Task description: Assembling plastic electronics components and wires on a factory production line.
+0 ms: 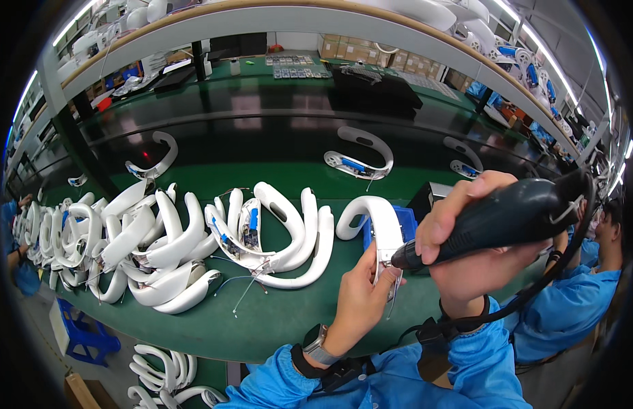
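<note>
My left hand (357, 296) grips the lower end of a white curved neck-fan-like housing (383, 215), its thumb and fingers closed on that end. The housing arches up and over to the left. In my right hand (470, 279) is a black electric screwdriver (507, 215), held nearly level with the fingers wrapped round its body. Its tip points left and meets the housing's end just above my left thumb. Any screw there is too small to make out. Thin wires (392, 300) dangle below my left hand.
A blue bin (405, 221) stands behind the housing. Many similar white housings (173, 232) are heaped at the left, some with blue parts and loose wires. Others (361, 160) lie on the dark conveyor (248, 140). The screwdriver's cable (535, 296) hangs at the right, near a co-worker's blue sleeve (569, 307).
</note>
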Demonstrator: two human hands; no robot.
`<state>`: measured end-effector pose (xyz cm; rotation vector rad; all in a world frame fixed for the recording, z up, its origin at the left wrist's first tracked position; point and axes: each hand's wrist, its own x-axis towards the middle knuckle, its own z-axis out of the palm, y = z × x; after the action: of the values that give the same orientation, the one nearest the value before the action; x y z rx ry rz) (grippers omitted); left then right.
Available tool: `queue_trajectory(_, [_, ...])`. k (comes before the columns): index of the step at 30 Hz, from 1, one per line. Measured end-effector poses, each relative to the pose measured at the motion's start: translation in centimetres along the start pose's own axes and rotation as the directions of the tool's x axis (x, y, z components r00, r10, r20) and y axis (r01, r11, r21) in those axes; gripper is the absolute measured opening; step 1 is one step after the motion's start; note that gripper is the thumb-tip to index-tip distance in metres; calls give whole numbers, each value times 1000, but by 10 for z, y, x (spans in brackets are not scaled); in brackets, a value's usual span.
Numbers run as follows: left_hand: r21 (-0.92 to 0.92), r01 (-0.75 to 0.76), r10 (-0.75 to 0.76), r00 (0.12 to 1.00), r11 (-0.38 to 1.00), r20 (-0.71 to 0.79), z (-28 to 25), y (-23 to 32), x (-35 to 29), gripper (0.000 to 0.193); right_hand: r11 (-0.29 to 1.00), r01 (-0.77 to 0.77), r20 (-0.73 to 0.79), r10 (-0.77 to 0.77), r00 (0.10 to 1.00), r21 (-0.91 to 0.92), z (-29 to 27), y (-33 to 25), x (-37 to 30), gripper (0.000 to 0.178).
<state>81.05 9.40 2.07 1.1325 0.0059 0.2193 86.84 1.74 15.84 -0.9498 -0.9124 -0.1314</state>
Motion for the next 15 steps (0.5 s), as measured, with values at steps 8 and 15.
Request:
queue_trajectory(8, [42,-36,36,999,998,15,2,-2,-2,53,990,-140,109,139,984,-3,-2,7,4,87])
queue_trajectory(15, [42,-4,0,994,999,110,4,5,4,49,966,-228,57,237,970,-124,-3,-1,4,94])
